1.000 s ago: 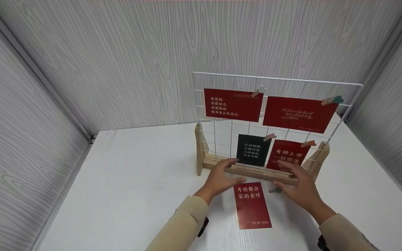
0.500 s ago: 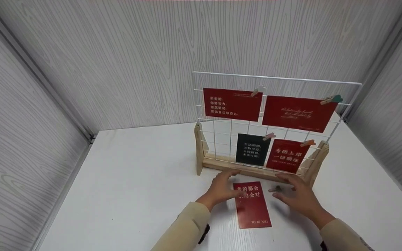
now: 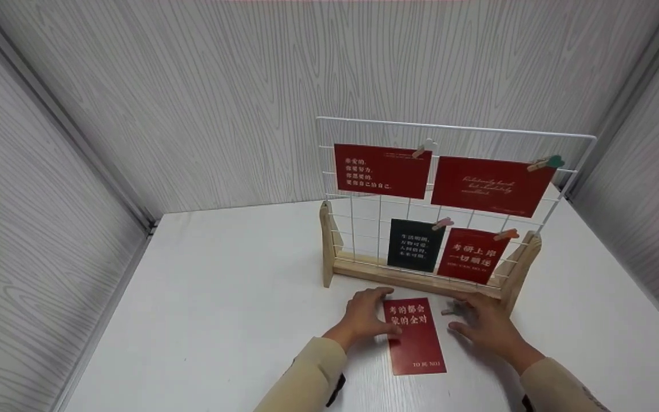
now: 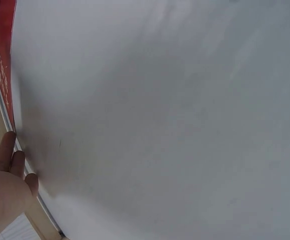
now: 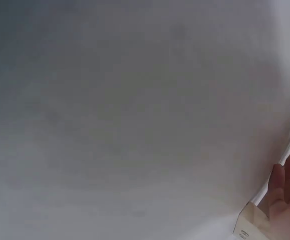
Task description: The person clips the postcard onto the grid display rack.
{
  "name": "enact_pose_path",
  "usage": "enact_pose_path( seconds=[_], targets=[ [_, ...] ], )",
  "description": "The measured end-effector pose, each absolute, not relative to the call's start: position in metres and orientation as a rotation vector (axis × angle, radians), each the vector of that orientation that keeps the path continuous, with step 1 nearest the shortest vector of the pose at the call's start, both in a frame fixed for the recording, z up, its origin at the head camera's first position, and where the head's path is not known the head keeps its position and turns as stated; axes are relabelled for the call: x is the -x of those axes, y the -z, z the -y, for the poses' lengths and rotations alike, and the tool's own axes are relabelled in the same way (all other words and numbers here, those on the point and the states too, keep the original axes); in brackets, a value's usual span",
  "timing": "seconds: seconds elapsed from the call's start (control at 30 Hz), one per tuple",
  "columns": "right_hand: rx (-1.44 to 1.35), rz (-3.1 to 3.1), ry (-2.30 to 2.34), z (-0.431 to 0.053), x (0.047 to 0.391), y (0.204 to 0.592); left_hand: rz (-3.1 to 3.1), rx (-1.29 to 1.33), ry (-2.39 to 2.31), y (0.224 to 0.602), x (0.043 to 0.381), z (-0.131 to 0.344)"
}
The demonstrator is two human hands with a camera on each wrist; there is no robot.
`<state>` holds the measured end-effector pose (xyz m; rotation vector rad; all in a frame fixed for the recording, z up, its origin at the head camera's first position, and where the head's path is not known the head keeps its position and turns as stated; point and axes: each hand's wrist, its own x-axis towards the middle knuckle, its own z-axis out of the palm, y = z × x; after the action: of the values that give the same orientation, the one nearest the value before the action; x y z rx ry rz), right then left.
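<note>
A red card [image 3: 415, 346] with white writing lies on the white table in the head view. My left hand [image 3: 364, 315], fingers apart and holding nothing, is at its left edge, with the thumb overlapping the card. On the card's other side, my right hand [image 3: 488, 326] is spread over a small clothespin [image 3: 448, 312], partly hidden by the fingers; its thumb points toward the card. In the left wrist view, the fingers of my left hand [image 4: 7, 182] show near the red card [image 4: 4, 60]. My right hand [image 5: 287, 195] shows at the right wrist view's lower right corner.
Behind the hands stands a white wire grid [image 3: 455, 127] in a wooden base [image 3: 398, 278]. Clothespins hold red cards [image 3: 384, 171] and a dark green card [image 3: 415, 246] on it. Wood-grain panels [image 3: 221, 103] enclose the table [image 3: 209, 309] at the back and sides.
Both hands have come down and nearer from the grid's lower edge, to beside the loose red card and the clothespin. Card, clothespin and rack have stayed in place.
</note>
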<state>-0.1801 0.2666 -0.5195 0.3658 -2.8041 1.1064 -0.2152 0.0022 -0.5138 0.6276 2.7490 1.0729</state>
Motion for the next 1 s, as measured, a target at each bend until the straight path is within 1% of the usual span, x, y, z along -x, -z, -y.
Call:
enact_pose_path(
  seconds=[0.33, 0.67, 0.87, 1.0],
  targets=[
    [-0.373, 2.781, -1.064, -0.2646, 0.1857, 0.5238, -2.829, -0.668, -0.983, 0.5183, 0.2138, -0.0029],
    [-0.177, 2.884, -1.137, -0.2631, 0.1848, 0.5254, -2.867, -0.692, -0.936, 0.5218, 0.2113, -0.0045],
    [-0.19, 2.893, -1.07, -0.2626, 0.1834, 0.5262, -2.814, -0.697, -0.948, 0.5196, 0.2106, -0.0041],
    [-0.193, 2.878, -1.135, -0.2626, 0.1838, 0.5251, -2.743, -0.703, -1.009, 0.5183, 0.2109, -0.0037]
  ],
)
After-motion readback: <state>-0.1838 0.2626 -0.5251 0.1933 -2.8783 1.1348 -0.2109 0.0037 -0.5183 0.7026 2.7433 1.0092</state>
